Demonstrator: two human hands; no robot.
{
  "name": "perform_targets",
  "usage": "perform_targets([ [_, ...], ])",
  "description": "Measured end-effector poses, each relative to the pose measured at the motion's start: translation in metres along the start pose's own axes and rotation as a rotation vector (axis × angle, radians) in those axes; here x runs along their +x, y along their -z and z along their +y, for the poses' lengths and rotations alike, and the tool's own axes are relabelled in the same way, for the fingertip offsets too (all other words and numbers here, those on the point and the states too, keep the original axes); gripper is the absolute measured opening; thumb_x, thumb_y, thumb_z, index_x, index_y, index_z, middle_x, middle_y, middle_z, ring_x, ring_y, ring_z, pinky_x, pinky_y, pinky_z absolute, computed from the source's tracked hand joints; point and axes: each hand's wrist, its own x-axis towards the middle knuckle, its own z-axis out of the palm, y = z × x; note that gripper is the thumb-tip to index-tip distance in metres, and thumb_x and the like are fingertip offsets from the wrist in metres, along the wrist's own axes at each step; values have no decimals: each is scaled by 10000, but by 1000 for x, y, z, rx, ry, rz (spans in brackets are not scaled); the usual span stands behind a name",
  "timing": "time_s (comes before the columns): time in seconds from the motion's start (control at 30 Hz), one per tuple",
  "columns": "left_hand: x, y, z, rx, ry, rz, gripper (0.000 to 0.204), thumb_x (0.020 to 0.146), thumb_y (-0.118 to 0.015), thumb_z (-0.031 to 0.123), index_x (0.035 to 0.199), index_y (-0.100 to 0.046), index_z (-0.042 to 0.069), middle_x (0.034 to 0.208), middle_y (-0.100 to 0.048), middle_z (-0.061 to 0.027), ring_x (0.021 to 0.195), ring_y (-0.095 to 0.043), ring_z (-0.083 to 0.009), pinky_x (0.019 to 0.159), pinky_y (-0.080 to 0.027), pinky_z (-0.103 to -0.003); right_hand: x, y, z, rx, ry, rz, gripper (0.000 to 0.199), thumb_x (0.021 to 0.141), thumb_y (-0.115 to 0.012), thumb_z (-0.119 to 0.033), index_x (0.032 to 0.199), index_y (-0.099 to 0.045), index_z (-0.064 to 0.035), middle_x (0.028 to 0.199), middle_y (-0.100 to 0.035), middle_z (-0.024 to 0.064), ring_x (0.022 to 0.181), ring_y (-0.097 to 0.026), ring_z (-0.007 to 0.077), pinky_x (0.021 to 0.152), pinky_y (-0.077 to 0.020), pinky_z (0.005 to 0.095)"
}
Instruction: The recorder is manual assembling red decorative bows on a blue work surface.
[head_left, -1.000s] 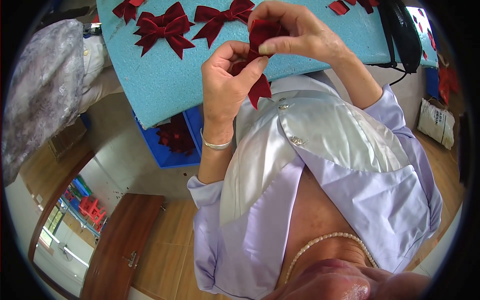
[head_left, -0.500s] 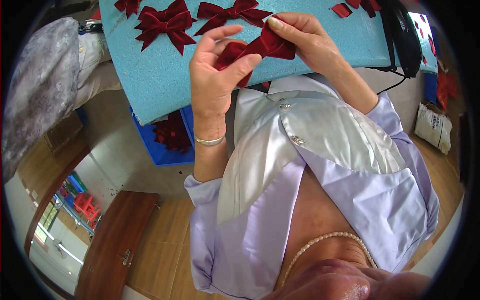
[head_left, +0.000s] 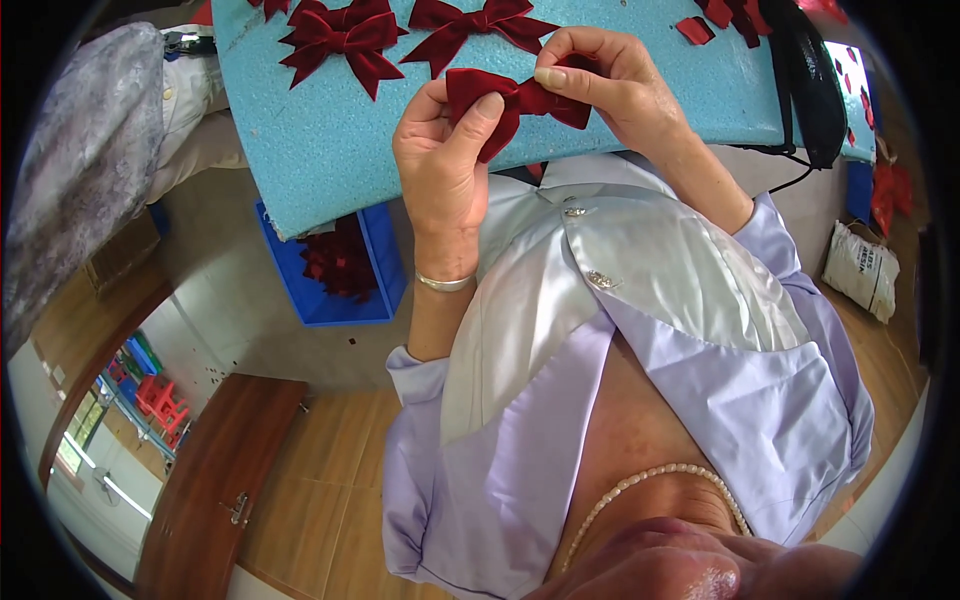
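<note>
velvet bow point(head_left: 515, 100), dark red, pinched between both hands point(head_left: 440, 165) point(head_left: 610, 80) over blue foam board point(head_left: 330, 150).

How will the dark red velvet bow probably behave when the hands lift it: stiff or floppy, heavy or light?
The velvet bow is probably soft and floppy: its loops bend between the left hand and right hand. It seems light, since fingertips alone hold it. The napped fabric probably grips rather than slips.

A dark red velvet bow point(head_left: 515, 103) is lying nearly level between both hands, its left loop pinched, its right tail angling down, hovering just above the near edge of the blue foam board point(head_left: 330, 170).
</note>
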Motion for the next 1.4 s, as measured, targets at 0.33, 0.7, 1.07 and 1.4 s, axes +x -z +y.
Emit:
perform_targets([
  [0.33, 4, -11, -2, 36, 43, 26, 238, 841, -752, 14, 1055, -649, -5, 890, -688, -59, 770, -616, -116, 708, -504, -263, 0, -6, -5, -69, 52, 84, 159, 910, -698, -135, 976, -648, 1, 819, -610, 1, 745, -541, 67, 658, -438, 222],
  [0.7, 2, -17, 2, 77, 83, 15, 178, 874, -708, 55, 1015, -630, -21, 888, -695, -78, 735, -629, -121, 678, -508, -264, 3, -5, -25, -198, 1, -61, 141, 860, -700, -27, 980, -632, 1, 874, -612, 6, 751, -555, 65, 640, -451, 218],
  [1.07, -5, -12, 11, 357, -60, 7, 144, 855, -675, -54, 978, -608, -24, 972, -662, -90, 791, -627, -116, 682, -518, -245, 1, -6, -16, -302, 321, -31, 169, 801, -707, 60, 933, -611, 13, 880, -597, 61, 786, -573, 142, 663, -476, 278],
  [1.4, -10, -12, 12, 945, -844, -120, 358, 563, -679, -143, 861, -690, 55, 967, -594, -99, 828, -615, -246, 680, -529, -316, -3, -3, -24, -767, 850, 167, 263, 678, -761, 84, 896, -624, 30, 866, -607, 109, 805, -576, 240, 701, -463, 322],
])
